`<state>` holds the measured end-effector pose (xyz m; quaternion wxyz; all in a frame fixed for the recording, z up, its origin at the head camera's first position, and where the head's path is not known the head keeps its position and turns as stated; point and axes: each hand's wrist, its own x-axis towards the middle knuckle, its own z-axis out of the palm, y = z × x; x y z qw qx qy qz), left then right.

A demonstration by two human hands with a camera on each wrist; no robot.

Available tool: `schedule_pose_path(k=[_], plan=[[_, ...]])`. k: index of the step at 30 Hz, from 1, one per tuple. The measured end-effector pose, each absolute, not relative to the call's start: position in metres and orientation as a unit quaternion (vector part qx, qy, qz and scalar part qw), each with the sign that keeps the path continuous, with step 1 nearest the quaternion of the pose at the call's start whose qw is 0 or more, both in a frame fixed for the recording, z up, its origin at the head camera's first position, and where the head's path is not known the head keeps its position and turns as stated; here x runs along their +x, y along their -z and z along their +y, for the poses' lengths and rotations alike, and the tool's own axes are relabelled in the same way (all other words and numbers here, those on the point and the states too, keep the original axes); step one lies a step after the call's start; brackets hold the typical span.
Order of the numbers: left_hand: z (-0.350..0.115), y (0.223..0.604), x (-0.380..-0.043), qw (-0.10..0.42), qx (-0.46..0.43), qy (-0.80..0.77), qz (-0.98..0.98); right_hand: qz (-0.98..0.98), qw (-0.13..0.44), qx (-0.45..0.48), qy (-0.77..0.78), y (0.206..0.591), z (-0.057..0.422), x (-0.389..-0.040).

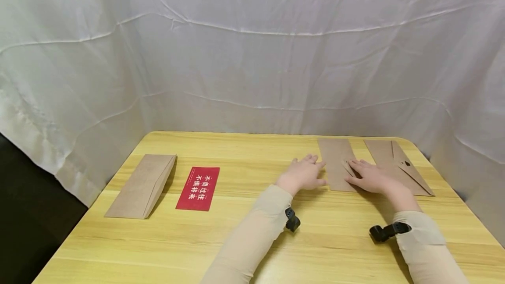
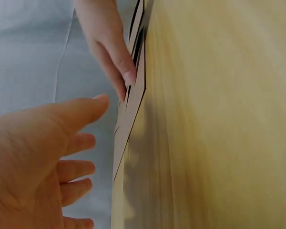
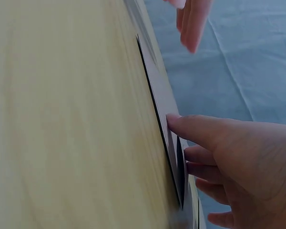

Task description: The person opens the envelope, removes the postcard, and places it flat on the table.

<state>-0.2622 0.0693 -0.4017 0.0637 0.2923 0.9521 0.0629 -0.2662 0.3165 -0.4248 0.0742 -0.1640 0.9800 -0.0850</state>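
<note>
A brown paper envelope (image 1: pixel 333 159) lies flat at the back right of the wooden table, between my two hands. My right hand (image 1: pixel 372 178) rests at its right side, thumb and fingertips on the partly raised flap (image 1: pixel 349 168). In the right wrist view, the thumb touches the envelope (image 3: pixel 157 93) and a dark gap shows under the flap beside the fingers. At the envelope's left edge is my left hand (image 1: pixel 303 174), fingers spread and holding nothing. The left wrist view shows this hand (image 2: pixel 28 157) a little off the paper.
A second brown envelope (image 1: pixel 380 152) with a small dark mark on its flap lies just right of my right hand. Over on the left are another brown envelope (image 1: pixel 136 187) and a red card (image 1: pixel 197 187) with white characters. A pale curtain (image 1: pixel 252 65) hangs behind the table.
</note>
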Motion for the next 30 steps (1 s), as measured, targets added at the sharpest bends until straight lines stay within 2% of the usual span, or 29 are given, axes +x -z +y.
schedule_pose_path(k=[16, 30], plan=[[0.091, 0.406, -0.248, 0.122, 0.281, 0.043, 0.951, 0.983, 0.060, -0.166, 0.040, 0.420, 0.295, -0.259], [0.069, 0.404, -0.240, 0.149, 0.277, 0.020, 0.949, 0.980, 0.060, -0.188, 0.019, 0.415, 0.268, -0.248]])
